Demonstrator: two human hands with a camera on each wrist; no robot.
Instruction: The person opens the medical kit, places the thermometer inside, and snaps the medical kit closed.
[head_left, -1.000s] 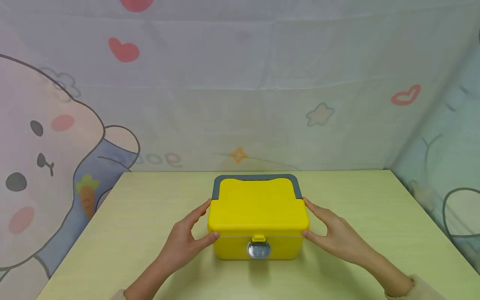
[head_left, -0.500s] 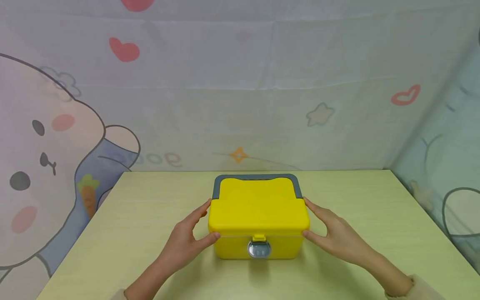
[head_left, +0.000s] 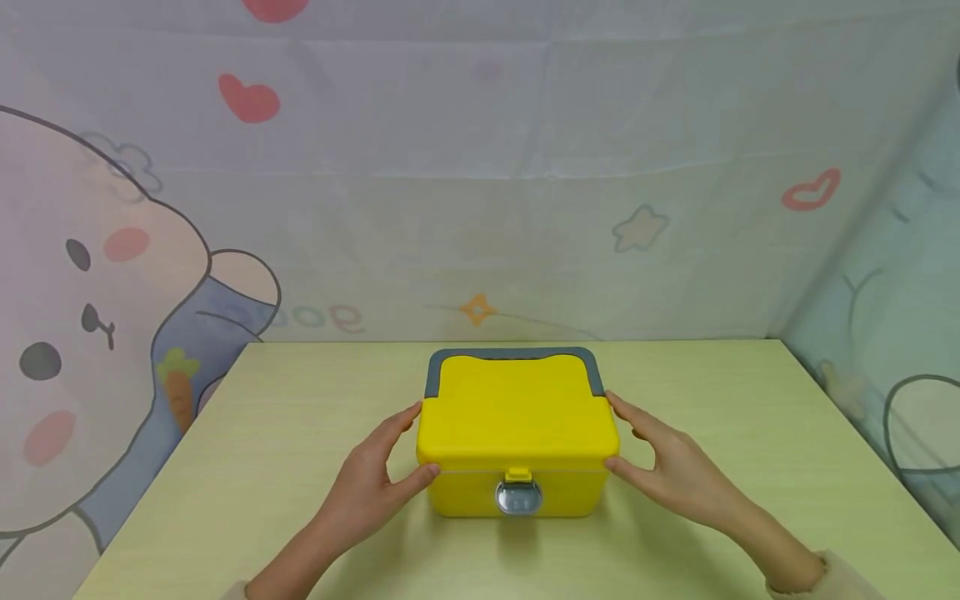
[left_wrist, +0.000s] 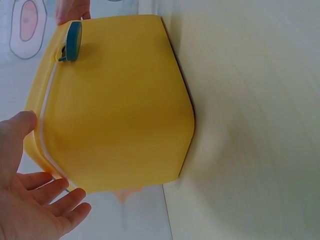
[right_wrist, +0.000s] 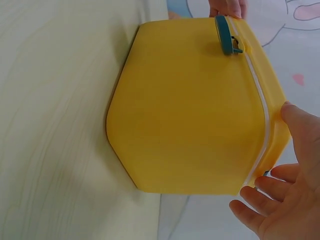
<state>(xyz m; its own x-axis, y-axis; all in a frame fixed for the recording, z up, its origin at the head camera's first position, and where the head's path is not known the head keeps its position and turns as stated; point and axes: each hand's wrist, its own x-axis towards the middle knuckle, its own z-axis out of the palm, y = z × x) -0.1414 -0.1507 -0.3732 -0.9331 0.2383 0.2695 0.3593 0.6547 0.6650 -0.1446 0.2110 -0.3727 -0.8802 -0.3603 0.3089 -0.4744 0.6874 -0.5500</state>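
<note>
A yellow lidded box [head_left: 517, 427] with a grey carrying handle [head_left: 517, 354] folded flat on top stands on the table, its lid down. From the front hangs a translucent grey-green latch [head_left: 518, 497], tilted away from the wall of the box. My left hand [head_left: 365, 479] touches the lid's left side, thumb at the front corner and forefinger farther back. On the opposite side my right hand [head_left: 678, 477] touches the lid in the same way. Both hands' fingers are spread and only lightly bent; in the wrist views the thumbs [left_wrist: 22, 122] press the lid's edge. The inside of the box is hidden.
The pale wooden table [head_left: 225, 500] reaches back to a light printed curtain [head_left: 480, 167]. A second printed cloth [head_left: 900, 292] hangs along the right edge. A large cartoon animal print [head_left: 97, 333] fills the left side.
The box stays in place, and my left hand keeps its position. My right thumb and forefinger have slid very slightly farther back. The printed cloth at left has shifted a little.
</note>
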